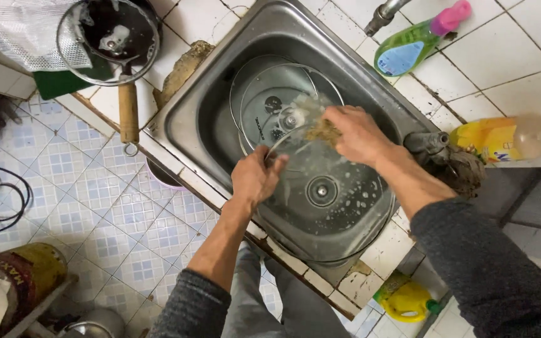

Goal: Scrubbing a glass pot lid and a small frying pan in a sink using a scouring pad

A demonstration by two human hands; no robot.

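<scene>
A white-tiled tabletop [521,69] surrounds the steel sink [186,119] where I work. My left hand [255,178] has its grip closed on the rim of a soapy glass lid [327,188], tilted over the basin; my right hand [355,131] grips a scouring sponge [322,130] against the lid's upper edge. Another glass lid [270,100] lies beneath. A green soap bottle [411,47] stands behind the sink, a lidded pan [109,39] to the left.

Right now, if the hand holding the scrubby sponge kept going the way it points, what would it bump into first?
The right hand points left across the sink. It would probably first meet the glass lid it scrubs with the sponge, then another lid behind; depth is hard to judge.
</scene>
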